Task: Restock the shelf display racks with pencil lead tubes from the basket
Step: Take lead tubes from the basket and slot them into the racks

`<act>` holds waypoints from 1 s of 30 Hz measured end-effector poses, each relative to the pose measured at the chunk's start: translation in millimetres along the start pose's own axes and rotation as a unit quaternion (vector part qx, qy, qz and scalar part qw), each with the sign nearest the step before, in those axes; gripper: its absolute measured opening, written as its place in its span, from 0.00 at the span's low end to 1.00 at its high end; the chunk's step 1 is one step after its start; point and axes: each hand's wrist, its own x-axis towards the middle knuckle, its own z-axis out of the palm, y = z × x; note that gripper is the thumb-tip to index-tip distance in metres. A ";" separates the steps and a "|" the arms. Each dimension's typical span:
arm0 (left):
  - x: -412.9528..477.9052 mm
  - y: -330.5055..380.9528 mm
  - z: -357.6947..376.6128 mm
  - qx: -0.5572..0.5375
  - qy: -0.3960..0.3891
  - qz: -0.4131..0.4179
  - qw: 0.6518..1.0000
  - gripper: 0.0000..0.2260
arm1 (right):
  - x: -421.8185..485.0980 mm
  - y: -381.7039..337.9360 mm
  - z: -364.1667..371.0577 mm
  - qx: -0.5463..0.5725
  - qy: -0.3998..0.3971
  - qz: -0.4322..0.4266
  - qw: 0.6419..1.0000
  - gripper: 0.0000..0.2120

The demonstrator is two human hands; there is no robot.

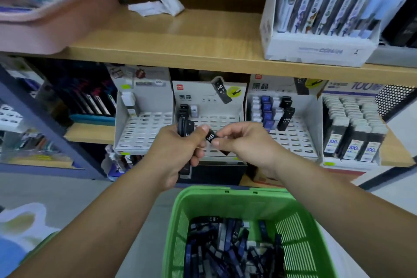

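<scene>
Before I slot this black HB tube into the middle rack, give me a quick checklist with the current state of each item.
1. Right hand pinches the HB tube: ok.
2. Left hand holds a bundle of spare black tubes: ok.
3. Middle rack has open slots: ok, mostly empty, with a few black tubes at its upper left.
4. Grade matches the rack header, HB 0.7: cannot tell, only HB is readable on the tube.
5. Green basket has stock left: ok.
6. Path to the rack is clear: ok.

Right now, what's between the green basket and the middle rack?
Head view: both hands, left hand gripping black tubes, right hand pinching an HB tube. Basket, rack.
</scene>
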 end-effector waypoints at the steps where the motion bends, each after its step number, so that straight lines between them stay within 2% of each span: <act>1: 1.7 0.3 -7.0 -0.011 0.010 -0.011 1.000 0.13 | 7.6 -0.6 6.4 0.025 0.017 0.006 1.000 0.06; 6: 7.2 -4.5 -38.1 -0.044 -0.008 -0.072 0.996 0.20 | 46.9 -3.0 37.0 0.075 0.029 0.004 0.997 0.07; 11: 7.6 -1.5 -56.1 -0.048 -0.022 -0.096 0.994 0.20 | 84.3 5.0 59.7 0.024 0.045 -0.027 0.998 0.08; 15: 9.4 1.0 -61.5 -0.104 -0.023 -0.108 0.988 0.18 | 104.5 13.6 67.4 -0.003 0.059 -0.059 0.997 0.04; 20: 12.8 -2.6 -57.2 -0.200 -0.018 -0.100 0.974 0.14 | 115.4 25.3 66.9 -0.084 0.051 -0.095 0.991 0.08; 26: 22.5 -9.1 -60.8 -0.187 0.042 -0.071 0.979 0.13 | 117.5 24.2 68.5 -0.193 0.041 -0.124 0.972 0.12; 30: 20.3 -5.3 -58.2 -0.178 0.063 -0.060 0.980 0.12 | 116.5 15.6 72.5 -0.247 0.052 -0.107 0.962 0.11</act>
